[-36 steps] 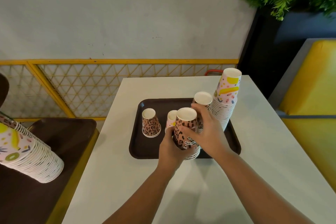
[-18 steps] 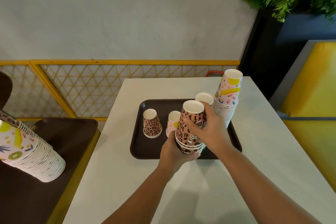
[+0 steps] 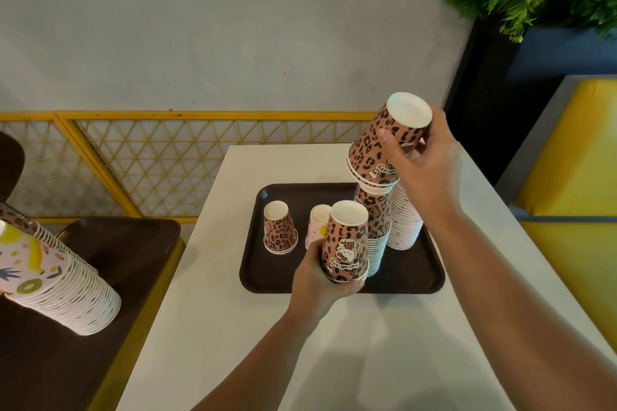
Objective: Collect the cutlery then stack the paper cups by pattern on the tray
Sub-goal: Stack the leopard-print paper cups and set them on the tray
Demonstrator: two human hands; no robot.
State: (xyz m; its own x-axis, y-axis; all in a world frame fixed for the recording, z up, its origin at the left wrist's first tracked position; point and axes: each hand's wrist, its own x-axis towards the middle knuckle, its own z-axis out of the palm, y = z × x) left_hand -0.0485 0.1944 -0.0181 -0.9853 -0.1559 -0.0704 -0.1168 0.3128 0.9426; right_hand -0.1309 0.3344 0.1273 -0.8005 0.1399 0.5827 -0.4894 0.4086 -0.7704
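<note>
no cutlery visible. right hand (image 3: 430, 163) grips leopard cups (image 3: 384, 147) over leopard stack (image 3: 375, 227); left hand (image 3: 320, 280) grips more (image 3: 345, 243); two small stacks on the tray (image 3: 267, 274) remain.

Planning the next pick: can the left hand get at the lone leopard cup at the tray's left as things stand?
Probably not yet: the left hand already grips a leopard cup stack. The lone leopard cup stands apart on the tray, nothing in front of it, so the path looks free once that hand is emptied.

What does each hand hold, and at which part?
Right hand grips leopard cups by the side; left hand holds another leopard bunch at its rim end.
</note>
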